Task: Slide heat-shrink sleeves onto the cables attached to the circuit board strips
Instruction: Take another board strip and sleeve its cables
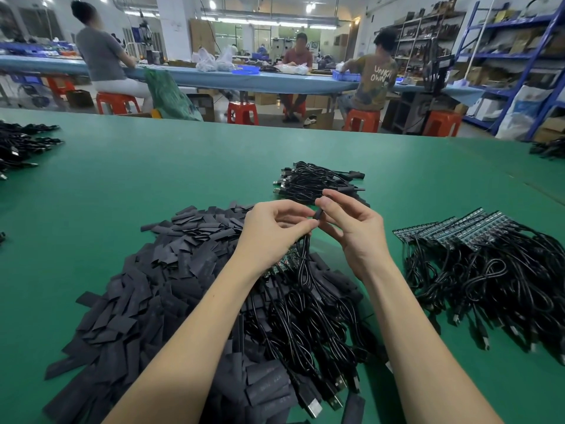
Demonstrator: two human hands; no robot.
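1. The left hand (pixel 276 223) and right hand (pixel 351 223) meet above the middle of the bench (pixel 153 166). Between their fingertips sits a small black piece (pixel 318 214), which I take to be a heat-shrink sleeve or a cable end; it is too small to tell which.
2. Both hands are pinched narrow: the left hand's finger and thumb close on the piece and on the cable (pixel 304 258) that hangs below it, and the right hand's thumb and forefinger nip its upper end, the other fingers loosely spread.
3. A green circuit board strip (pixel 279 266) shows under the left wrist, at the cable's lower end.
4. To do the step well, I judge the sleeve mouth should be squeezed open and kept in line with the cable, the left hand holding the cable taut while the right feeds.
5. The sleeve pile (pixel 146 280) lies just left, and cabled strips (pixel 308 325) beneath the forearms.
6. A fanned row of strips (pixel 443 231) lies right, and a coiled bundle (pixel 308 182) just beyond the hands.
7. Open green surface lies beyond and to the left; the far bench edge is well away.
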